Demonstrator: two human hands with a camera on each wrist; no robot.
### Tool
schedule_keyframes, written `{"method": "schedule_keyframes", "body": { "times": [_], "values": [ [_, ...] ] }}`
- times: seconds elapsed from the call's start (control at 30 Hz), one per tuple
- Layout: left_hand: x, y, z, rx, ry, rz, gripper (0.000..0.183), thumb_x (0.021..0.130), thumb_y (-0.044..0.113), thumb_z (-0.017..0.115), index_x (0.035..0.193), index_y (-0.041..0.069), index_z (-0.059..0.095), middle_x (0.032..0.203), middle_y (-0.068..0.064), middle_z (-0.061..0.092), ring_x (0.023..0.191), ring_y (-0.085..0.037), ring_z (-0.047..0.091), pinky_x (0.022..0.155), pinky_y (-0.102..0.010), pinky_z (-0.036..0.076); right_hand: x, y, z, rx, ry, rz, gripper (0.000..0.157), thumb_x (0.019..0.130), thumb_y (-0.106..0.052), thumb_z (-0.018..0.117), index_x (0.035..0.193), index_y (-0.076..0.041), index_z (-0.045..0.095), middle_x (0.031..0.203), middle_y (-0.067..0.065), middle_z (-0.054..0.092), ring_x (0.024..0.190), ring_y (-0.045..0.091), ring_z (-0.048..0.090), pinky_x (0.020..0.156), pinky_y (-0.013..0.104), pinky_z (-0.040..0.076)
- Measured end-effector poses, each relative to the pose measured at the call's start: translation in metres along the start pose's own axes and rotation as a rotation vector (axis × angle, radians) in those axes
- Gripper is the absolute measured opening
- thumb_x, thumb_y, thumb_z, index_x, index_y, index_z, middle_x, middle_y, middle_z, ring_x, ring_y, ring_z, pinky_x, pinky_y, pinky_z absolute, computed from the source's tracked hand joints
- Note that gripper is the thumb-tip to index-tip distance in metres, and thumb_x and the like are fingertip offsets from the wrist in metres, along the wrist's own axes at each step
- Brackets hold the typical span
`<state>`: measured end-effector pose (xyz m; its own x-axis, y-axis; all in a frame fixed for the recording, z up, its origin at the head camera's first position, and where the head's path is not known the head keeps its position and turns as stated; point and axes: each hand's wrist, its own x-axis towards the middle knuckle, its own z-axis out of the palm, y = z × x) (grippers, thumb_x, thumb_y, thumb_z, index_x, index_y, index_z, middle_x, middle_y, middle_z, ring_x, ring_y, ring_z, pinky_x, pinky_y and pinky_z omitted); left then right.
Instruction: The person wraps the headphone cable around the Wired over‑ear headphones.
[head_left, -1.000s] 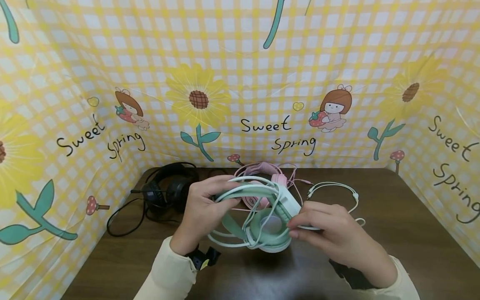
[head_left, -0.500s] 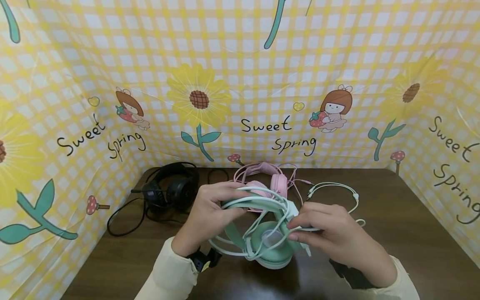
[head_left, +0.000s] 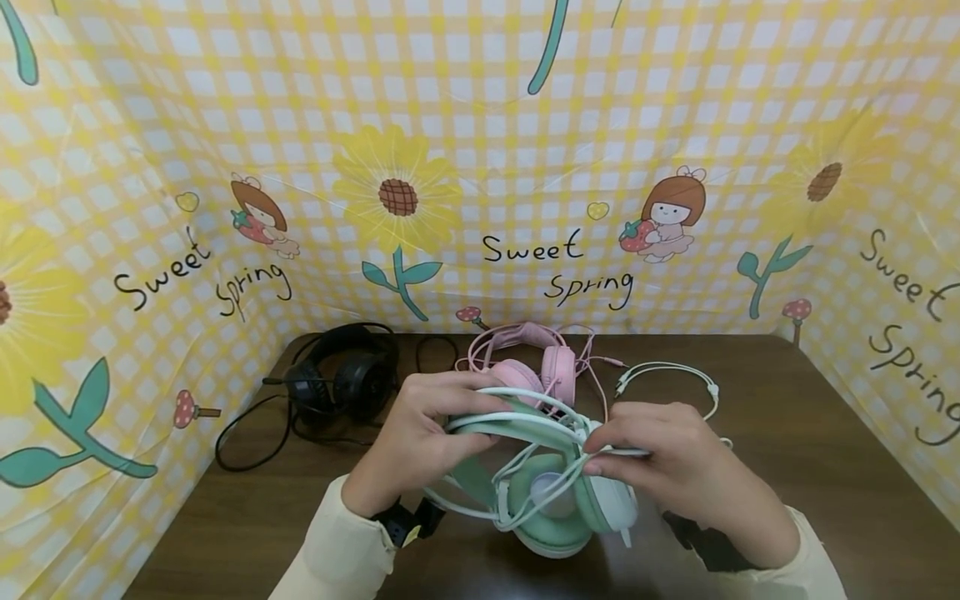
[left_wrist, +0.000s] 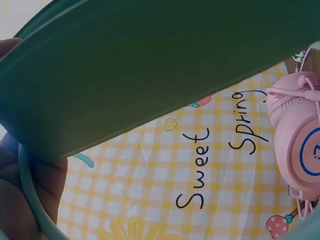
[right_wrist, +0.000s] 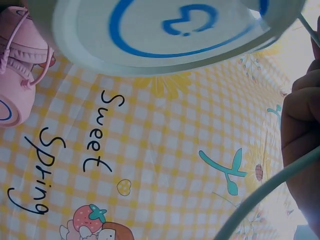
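Observation:
Mint-green headphones [head_left: 592, 504] hang between the two hands above the table, their cushioned cups pointing down. My left hand [head_left: 412, 442] grips the headband, thumb below and fingers above; the headband's padded underside [left_wrist: 150, 75] fills the top of the left wrist view. With thumb and fingertips, my right hand [head_left: 675, 454] pinches the pale green cable close to one cup. Several strands of that cable loop around the headphones and cross in front of the cups. In the right wrist view, a white cup face [right_wrist: 185, 30] with a blue ring shows beside a cable strand [right_wrist: 272, 187].
Pink headphones [head_left: 557, 375] lie behind the hands on the brown table [head_left: 810, 467]. A black headset [head_left: 356, 387] with its cord sits at the back left. The pale green cable's far end [head_left: 708, 383] lies at the back right. A yellow checked cloth [head_left: 480, 125] surrounds the table.
The mint-green headphones have moved lower and nearer, and turned so the right cup swings down past the right hand. The right hand still pinches the cable; the left keeps its grip.

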<state>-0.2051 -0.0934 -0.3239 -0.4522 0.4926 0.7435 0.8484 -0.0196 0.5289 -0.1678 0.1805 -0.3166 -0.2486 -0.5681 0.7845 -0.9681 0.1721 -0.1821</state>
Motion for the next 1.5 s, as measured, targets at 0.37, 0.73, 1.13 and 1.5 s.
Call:
{"method": "schedule_keyframes", "body": {
  "times": [0.37, 0.73, 1.13, 1.5],
  "values": [
    [0.002, 0.005, 0.001, -0.039, -0.030, 0.043, 0.021, 0.077, -0.005, 0.076, 0.096, 0.004, 0.077, 0.105, -0.010, 0.070, 0.102, -0.025, 0.065, 0.081, -0.038, 0.054, 0.005, -0.002, -0.004, 0.005, 0.022, -0.008, 0.020, 0.092, -0.029, 0.067, 0.085, -0.010, 0.068, 0.068, -0.009, 0.050, 0.056, -0.002, 0.042, 0.051, 0.005, 0.032],
    [0.004, 0.007, 0.002, -0.131, -0.085, 0.078, 0.026, 0.072, -0.010, 0.075, 0.095, 0.001, 0.076, 0.104, -0.014, 0.069, 0.089, -0.022, 0.066, 0.065, -0.032, 0.054, 0.003, -0.001, -0.005, 0.027, 0.012, -0.015, 0.019, 0.092, -0.028, 0.066, 0.086, -0.011, 0.067, 0.069, -0.009, 0.050, 0.058, -0.002, 0.044, 0.053, 0.006, 0.034],
    [0.003, 0.009, -0.003, -0.189, -0.095, 0.124, 0.028, 0.071, -0.011, 0.077, 0.097, 0.000, 0.075, 0.106, -0.018, 0.068, 0.091, -0.027, 0.066, 0.070, -0.036, 0.055, -0.005, 0.007, -0.008, 0.070, -0.032, 0.007, 0.023, 0.089, -0.033, 0.066, 0.091, -0.010, 0.068, 0.075, -0.008, 0.059, 0.063, -0.001, 0.051, 0.057, 0.007, 0.039],
    [0.000, -0.002, -0.007, -0.298, -0.069, 0.111, 0.024, 0.076, -0.006, 0.075, 0.099, -0.001, 0.075, 0.107, -0.023, 0.067, 0.093, -0.032, 0.066, 0.071, -0.038, 0.055, -0.018, 0.031, -0.011, 0.106, -0.064, 0.150, 0.028, 0.091, -0.039, 0.059, 0.095, -0.013, 0.070, 0.084, -0.005, 0.068, 0.071, 0.005, 0.059, 0.062, 0.017, 0.047]
  ]
}}
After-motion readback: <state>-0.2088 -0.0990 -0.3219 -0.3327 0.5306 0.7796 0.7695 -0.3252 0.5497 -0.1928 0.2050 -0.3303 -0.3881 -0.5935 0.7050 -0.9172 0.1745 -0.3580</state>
